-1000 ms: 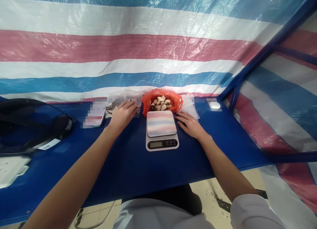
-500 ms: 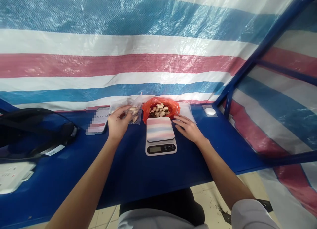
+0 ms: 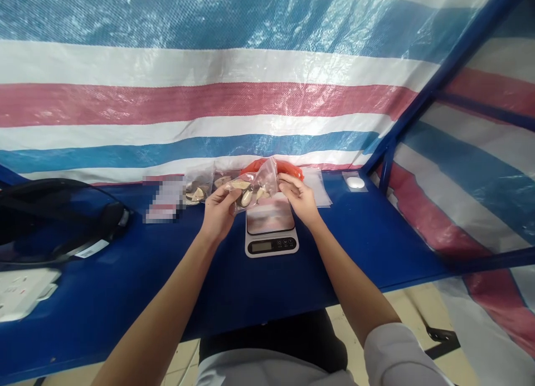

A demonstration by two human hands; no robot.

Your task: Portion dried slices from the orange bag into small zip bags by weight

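A clear plastic bag [image 3: 259, 189] of pale, dark-edged dried pieces hangs tilted above the kitchen scale [image 3: 272, 245]. My left hand [image 3: 219, 212] is closed on the bag's left end, thumb on the near side. My right hand [image 3: 298, 198] is at the bag's upper right end, with its fingers bent and closed against the plastic. Behind the held bag, the red plastic bag [image 3: 289, 167] shows only its upper rim; its contents are hidden. The scale's striped, shiny plate is partly covered by the bag, and its display shows no readable figures.
More filled clear bags [image 3: 196, 190] lie behind my left hand, beside a partly blurred-out phone [image 3: 164, 199]. Flat clear bags [image 3: 318, 186] lie at right, near a white round object [image 3: 355, 182]. Black headphones [image 3: 112, 216] and a white power strip [image 3: 27, 291] occupy the left.
My left hand has lifted a filled clear bag and carried it right, over the scale. My right hand has moved left and up to the bag's end.
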